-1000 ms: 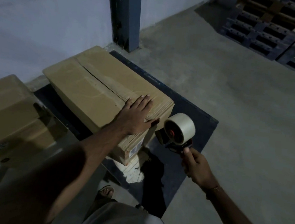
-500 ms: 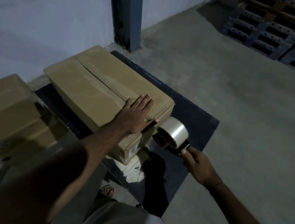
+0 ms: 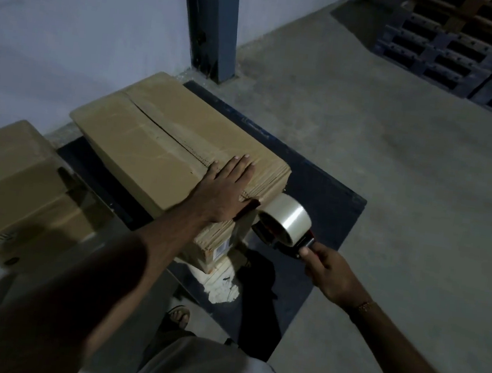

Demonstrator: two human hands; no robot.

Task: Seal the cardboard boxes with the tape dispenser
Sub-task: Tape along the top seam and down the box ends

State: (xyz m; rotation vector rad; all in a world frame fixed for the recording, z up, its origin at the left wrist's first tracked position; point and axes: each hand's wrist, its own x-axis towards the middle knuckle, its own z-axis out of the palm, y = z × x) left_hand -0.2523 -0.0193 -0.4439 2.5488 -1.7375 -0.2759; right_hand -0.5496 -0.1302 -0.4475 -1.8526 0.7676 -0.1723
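Item 1: cardboard box [image 3: 163, 146], long and rectangular, lying on a dark floor mat [image 3: 322, 201] at about 11 o'clock from the wearer's feet, its 2 top flaps meeting in a centre seam [image 3: 165, 129] that runs lengthwise and shows no tape along the visible part. Judged stiff on its faces but springy at the flaps; the near end looks crushed and rippled, so the corrugate there will likely give under pressure. Weight cannot be told. Best held by flat downward pressure beside the seam rather than by any grip. Left hand [image 3: 226, 190]: fingers straight, palm flat on the near end of the lid, pressing across the seam, grasping nothing. Item 2: tape dispenser [image 3: 287, 228], at 3 o'clock of that hand, its front end at the box's near end face just below the top edge; contact cannot be confirmed. It carries 1 roll of clear tape [image 3: 290, 216], glossy and probably light, sticky on its underside; the cutting blade is not visible, so fingers belong on the handle only. Right hand [image 3: 327, 272]: curled round the dispenser's handle at 5 o'clock of the roll. Item 3: second cardboard carton [image 3: 9, 177], at 9 o'clock of the first, partly in shadow. Also present: blue steel column [image 3: 211, 23] at 12 o'clock, stacked pallets [image 3: 468, 52] at 2 o'clock.
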